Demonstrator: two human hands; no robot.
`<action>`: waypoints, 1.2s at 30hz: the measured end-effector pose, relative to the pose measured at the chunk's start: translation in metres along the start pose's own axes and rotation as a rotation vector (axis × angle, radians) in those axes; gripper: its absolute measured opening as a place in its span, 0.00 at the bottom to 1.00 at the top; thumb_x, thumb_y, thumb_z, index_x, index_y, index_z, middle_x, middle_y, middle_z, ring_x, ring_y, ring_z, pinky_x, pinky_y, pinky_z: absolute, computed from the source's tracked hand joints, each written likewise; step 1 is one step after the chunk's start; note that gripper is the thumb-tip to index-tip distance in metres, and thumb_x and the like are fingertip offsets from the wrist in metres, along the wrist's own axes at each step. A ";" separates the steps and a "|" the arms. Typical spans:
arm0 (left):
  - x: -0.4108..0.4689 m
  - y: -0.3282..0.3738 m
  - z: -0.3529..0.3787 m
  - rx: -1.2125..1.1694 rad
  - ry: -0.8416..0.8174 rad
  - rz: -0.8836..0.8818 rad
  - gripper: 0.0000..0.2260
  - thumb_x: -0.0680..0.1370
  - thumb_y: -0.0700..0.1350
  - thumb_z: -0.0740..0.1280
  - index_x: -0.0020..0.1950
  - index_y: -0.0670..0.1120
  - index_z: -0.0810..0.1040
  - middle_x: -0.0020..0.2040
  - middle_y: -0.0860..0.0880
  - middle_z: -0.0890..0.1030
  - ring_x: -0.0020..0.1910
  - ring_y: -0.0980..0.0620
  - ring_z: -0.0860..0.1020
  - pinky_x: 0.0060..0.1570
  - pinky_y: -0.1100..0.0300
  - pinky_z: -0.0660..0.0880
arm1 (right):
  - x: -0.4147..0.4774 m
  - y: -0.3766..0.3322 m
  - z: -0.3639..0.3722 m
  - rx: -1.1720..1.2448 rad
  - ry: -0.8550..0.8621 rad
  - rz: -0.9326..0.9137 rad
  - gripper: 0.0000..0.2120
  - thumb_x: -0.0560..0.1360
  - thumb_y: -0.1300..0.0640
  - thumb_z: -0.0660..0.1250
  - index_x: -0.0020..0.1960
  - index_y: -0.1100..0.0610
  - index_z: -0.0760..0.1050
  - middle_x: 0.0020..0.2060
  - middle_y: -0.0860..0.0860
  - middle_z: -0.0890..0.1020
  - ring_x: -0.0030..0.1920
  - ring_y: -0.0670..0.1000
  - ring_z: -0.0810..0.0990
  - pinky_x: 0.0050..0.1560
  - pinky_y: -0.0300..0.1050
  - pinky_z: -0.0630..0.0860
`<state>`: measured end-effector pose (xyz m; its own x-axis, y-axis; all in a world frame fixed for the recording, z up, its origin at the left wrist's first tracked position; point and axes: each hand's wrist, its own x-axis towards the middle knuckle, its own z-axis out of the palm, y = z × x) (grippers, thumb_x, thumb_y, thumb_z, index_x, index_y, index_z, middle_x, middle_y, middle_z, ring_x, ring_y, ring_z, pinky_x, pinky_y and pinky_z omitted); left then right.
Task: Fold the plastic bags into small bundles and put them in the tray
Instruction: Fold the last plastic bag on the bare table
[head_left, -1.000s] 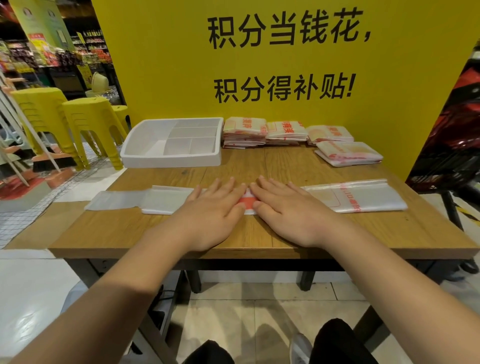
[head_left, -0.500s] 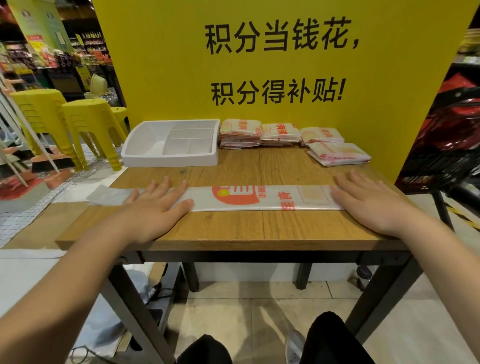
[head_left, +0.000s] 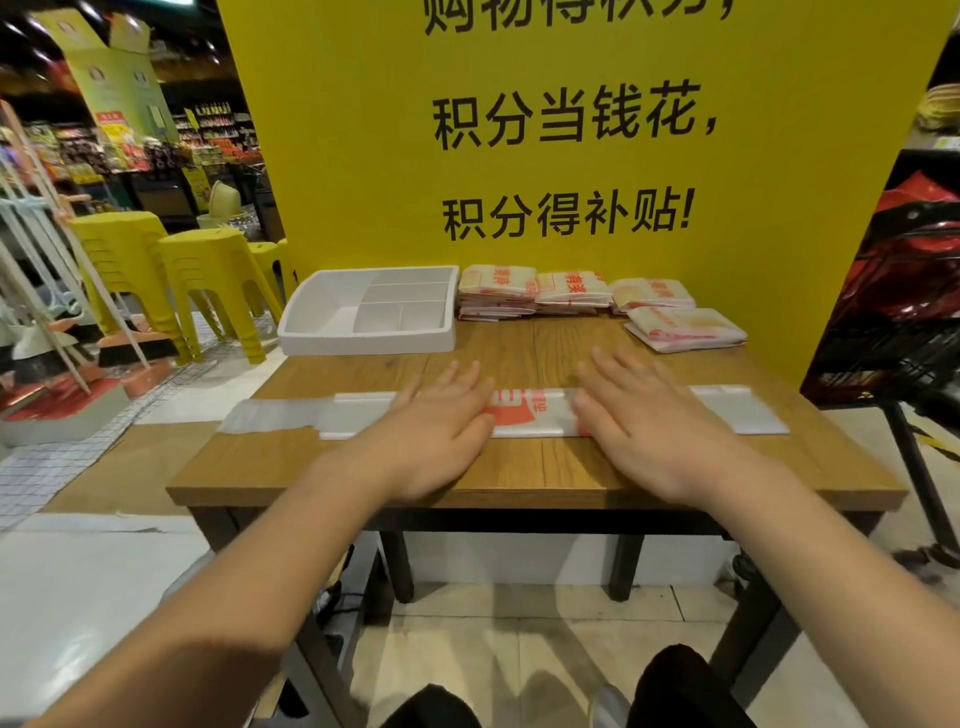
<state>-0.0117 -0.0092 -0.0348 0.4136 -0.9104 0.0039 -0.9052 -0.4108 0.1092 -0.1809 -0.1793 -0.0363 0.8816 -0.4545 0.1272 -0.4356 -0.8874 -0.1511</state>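
Note:
A long, narrow folded strip of white plastic bag (head_left: 524, 413) with red print lies flat across the wooden table (head_left: 519, 467). My left hand (head_left: 431, 436) lies flat on the strip left of its middle, fingers straight. My right hand (head_left: 649, 426) presses flat on it right of the middle. The strip's handle end (head_left: 270, 418) reaches past the table's left edge; its other end (head_left: 737, 410) lies to the right. A white divided tray (head_left: 311, 332) sits at the back left with nothing in it.
Several stacks of flat plastic bags (head_left: 498, 291) line the back of the table against a yellow sign board (head_left: 571, 156); one more stack (head_left: 685, 328) lies at the back right. Yellow stools (head_left: 218, 291) and brooms stand to the left. A dark cart (head_left: 893, 322) is on the right.
Both hands swept outward along the strip to its ends, then came back toward the middle. The camera view tilted up a little.

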 end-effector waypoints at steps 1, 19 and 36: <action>0.003 0.009 0.004 -0.008 -0.018 0.016 0.24 0.86 0.56 0.45 0.82 0.54 0.47 0.82 0.52 0.44 0.80 0.54 0.40 0.78 0.49 0.37 | 0.004 -0.011 0.007 0.024 -0.028 -0.043 0.28 0.84 0.40 0.39 0.82 0.48 0.48 0.81 0.45 0.46 0.80 0.46 0.41 0.79 0.50 0.40; -0.048 -0.072 0.000 0.027 -0.098 -0.341 0.38 0.72 0.75 0.31 0.80 0.61 0.39 0.81 0.52 0.38 0.79 0.50 0.36 0.75 0.42 0.32 | -0.015 0.044 0.000 0.036 -0.239 0.134 0.39 0.72 0.28 0.34 0.81 0.41 0.43 0.81 0.48 0.43 0.80 0.47 0.40 0.79 0.51 0.39; -0.088 -0.033 -0.004 0.015 0.234 0.091 0.16 0.82 0.52 0.60 0.67 0.67 0.72 0.60 0.66 0.76 0.60 0.62 0.73 0.55 0.58 0.75 | -0.069 0.069 -0.026 0.025 -0.014 -0.116 0.13 0.78 0.45 0.61 0.57 0.28 0.70 0.58 0.29 0.73 0.63 0.38 0.71 0.74 0.51 0.62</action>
<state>-0.0179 0.0848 -0.0343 0.3399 -0.9084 0.2435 -0.9405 -0.3296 0.0832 -0.2766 -0.2114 -0.0296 0.9285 -0.3473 0.1312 -0.3259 -0.9317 -0.1602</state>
